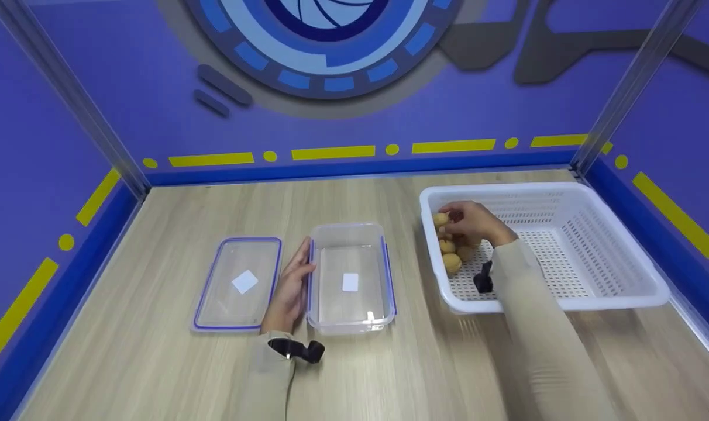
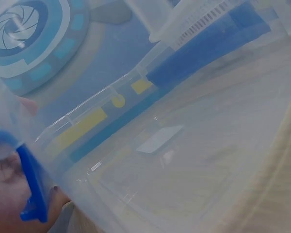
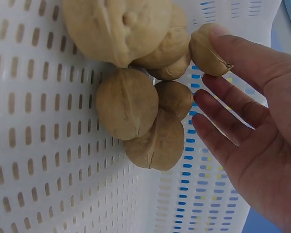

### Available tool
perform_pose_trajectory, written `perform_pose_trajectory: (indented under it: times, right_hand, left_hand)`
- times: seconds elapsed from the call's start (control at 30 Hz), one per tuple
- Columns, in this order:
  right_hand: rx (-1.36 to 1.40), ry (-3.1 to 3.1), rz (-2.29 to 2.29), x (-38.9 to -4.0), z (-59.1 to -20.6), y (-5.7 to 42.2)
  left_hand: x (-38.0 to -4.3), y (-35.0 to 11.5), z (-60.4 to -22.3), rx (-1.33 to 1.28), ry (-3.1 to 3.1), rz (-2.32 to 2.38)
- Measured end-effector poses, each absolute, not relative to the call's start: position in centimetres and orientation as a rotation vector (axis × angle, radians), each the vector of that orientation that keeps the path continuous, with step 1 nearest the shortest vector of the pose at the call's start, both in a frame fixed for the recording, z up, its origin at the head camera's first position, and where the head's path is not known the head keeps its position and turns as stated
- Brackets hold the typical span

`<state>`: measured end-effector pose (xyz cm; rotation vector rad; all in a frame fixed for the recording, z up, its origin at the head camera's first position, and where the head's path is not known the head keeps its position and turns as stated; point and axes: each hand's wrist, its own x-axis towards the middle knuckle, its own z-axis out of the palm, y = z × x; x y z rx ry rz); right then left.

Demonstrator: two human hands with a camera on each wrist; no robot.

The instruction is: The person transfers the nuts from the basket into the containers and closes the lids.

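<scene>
My left hand (image 1: 287, 295) lies along the left side of a clear plastic food container (image 1: 348, 318), its extended fingers resting against the wall. Inside the container only a white label (image 1: 350, 282) shows, on the bottom. Over at the right, my right hand (image 1: 477, 222) reaches into a white plastic basket (image 1: 541, 304). Thumb and fingers pinch a walnut (image 3: 207, 53), seen in the right wrist view. Several other walnuts (image 3: 127, 104) are heaped beside it against the basket's left wall. In the left wrist view the container's wall (image 2: 184, 194) fills most of the picture.
A clear lid (image 1: 231, 307) with a blue seal and a white label lies flat left of my left hand. The wooden table (image 1: 173, 374) is bounded by blue panels (image 1: 331, 128) at the back and sides.
</scene>
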<state>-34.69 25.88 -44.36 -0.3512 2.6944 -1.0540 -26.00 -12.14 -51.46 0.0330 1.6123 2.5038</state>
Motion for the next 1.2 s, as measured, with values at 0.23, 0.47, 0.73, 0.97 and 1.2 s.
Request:
perform_pose_trajectory:
  times: [0.23, 0.47, 0.73, 0.97, 1.2]
  right_hand:
    - [-0.366, 2.708, -1.041, -34.75, -44.67, 25.71]
    - [-0.372, 2.704, -1.036, -34.65, -44.54, 25.53]
    - [-0.334, 2.686, -1.049, -34.53, -44.49, 25.43]
    - [-0.362, 2.707, -1.044, -34.61, -44.45, 25.67]
    - [-0.346, 2.685, -1.059, -34.49, -44.22, 26.02]
  left_hand:
    - [-25.89, -12.31, -51.58, 0.090, 1.590, 2.515]
    - [-25.89, -12.35, -51.67, 0.067, 1.617, 2.502]
    - [-25.90, -12.37, -51.69, 0.028, 1.632, 2.490]
    - [-26.01, -12.32, -51.74, 0.052, 1.630, 2.491]
    - [-26.08, -12.12, -51.66, 0.063, 1.605, 2.490]
